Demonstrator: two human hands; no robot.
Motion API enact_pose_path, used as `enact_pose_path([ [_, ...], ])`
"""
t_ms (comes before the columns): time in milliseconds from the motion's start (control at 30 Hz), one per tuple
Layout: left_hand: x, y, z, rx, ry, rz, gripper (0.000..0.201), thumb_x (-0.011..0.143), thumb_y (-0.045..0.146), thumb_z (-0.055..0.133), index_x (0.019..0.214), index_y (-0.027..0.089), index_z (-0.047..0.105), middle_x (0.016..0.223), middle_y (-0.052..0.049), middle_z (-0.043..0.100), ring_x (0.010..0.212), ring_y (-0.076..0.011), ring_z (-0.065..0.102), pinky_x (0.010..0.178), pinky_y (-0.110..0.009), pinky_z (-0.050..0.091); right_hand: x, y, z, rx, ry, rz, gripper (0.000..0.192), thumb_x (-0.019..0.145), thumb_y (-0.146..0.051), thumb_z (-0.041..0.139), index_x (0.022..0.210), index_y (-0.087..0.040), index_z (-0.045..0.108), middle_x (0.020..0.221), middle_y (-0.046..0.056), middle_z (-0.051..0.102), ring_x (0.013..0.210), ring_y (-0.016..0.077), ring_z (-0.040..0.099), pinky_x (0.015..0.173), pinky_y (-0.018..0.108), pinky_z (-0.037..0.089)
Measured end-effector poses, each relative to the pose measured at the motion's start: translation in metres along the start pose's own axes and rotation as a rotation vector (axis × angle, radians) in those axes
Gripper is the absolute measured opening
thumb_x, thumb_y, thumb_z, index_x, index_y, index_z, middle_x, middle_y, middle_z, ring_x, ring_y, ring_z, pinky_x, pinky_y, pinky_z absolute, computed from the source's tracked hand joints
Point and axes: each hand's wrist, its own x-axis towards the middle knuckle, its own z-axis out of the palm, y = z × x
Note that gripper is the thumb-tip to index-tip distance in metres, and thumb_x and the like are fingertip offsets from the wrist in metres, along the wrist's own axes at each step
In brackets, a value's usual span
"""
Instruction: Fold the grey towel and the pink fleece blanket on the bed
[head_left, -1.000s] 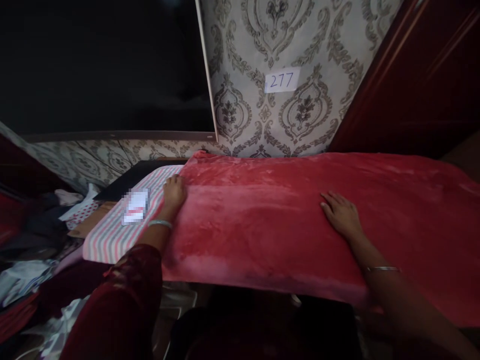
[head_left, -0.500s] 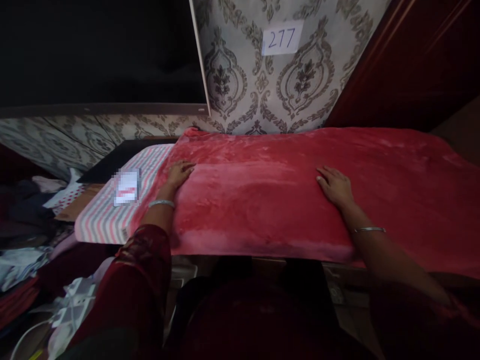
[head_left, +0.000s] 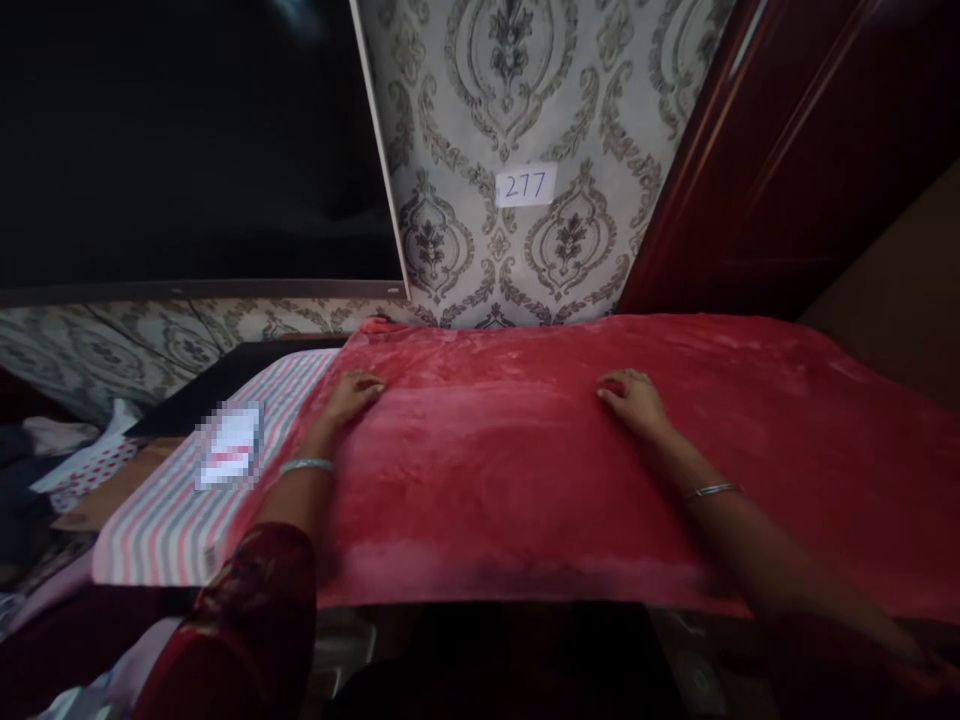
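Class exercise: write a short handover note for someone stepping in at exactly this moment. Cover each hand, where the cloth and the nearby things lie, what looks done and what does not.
Left hand: palm down on the red blanket, near its left edge, gripping nothing.
Right hand: palm down on the blanket's middle, fingers slightly curled, gripping nothing.
The blanket lies spread over the striped cloth, its near edge hanging over the front.
A small paper lies on the striped cloth, left of the blanket.
Done: blanket laid out mostly flat.
Left: slight ripples towards the far edge; no fold made yet.

A paper label (head_left: 526, 186) reading 277 sticks to patterned wallpaper (head_left: 465, 120).
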Motion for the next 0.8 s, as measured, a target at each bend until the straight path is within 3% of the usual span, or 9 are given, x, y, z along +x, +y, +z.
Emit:
enact_pose_path([
  [100,0.003,0.003,0.006,-0.042,-0.066,0.024,0.036,0.073,0.054,0.063,0.084,0.022,0.074,0.094,-0.008,0.075,0.091,-0.0260,0.068,0.087,-0.039,0.056,0.017,-0.008,0.013,0.178,-0.115,-0.044,0.020,0.078,-0.031,0.064,0.093,-0.022,0.073,0.096,0.008,0.072,0.089,0.0239,0.064,0.081,0.038,0.052],
  [200,0.000,-0.002,0.010,-0.059,-0.072,0.049,0.037,0.072,0.056,0.063,0.084,0.022,0.072,0.094,-0.007,0.073,0.092,-0.0253,0.067,0.087,-0.039,0.055,0.017,-0.007,0.025,0.182,-0.174,-0.044,0.016,0.076,-0.028,0.066,0.090,-0.022,0.073,0.089,0.006,0.071,0.082,0.0222,0.063,0.079,0.037,0.051],
  [467,0.003,-0.008,0.019,0.025,-0.002,0.102,0.020,0.075,0.033,0.061,0.060,0.021,0.057,0.072,-0.004,0.064,0.078,-0.0197,0.058,0.085,-0.036,0.050,0.000,-0.017,0.027,-0.092,-0.093,-0.183,0.018,0.088,-0.022,0.052,0.081,-0.023,0.068,0.088,0.008,0.068,0.088,0.0246,0.059,0.075,0.035,0.044],
  [667,-0.007,0.000,0.019,0.079,0.157,0.064,0.012,0.083,0.028,0.048,0.077,0.022,0.056,0.092,-0.007,0.069,0.091,-0.0223,0.062,0.090,-0.038,0.050,-0.001,-0.026,0.028,-0.071,0.059,-0.155,0.021,0.090,-0.028,0.046,0.080,-0.022,0.063,0.086,0.010,0.069,0.083,0.0260,0.062,0.077,0.039,0.047],
  [800,-0.011,0.008,0.018,0.097,0.227,0.040,0.013,0.087,0.028,0.044,0.080,0.023,0.053,0.086,-0.007,0.067,0.083,-0.0227,0.063,0.082,-0.037,0.052,-0.003,-0.030,0.025,0.014,0.125,-0.070,0.021,0.090,-0.032,0.044,0.082,-0.024,0.062,0.083,0.010,0.070,0.080,0.0264,0.064,0.076,0.039,0.049],
])
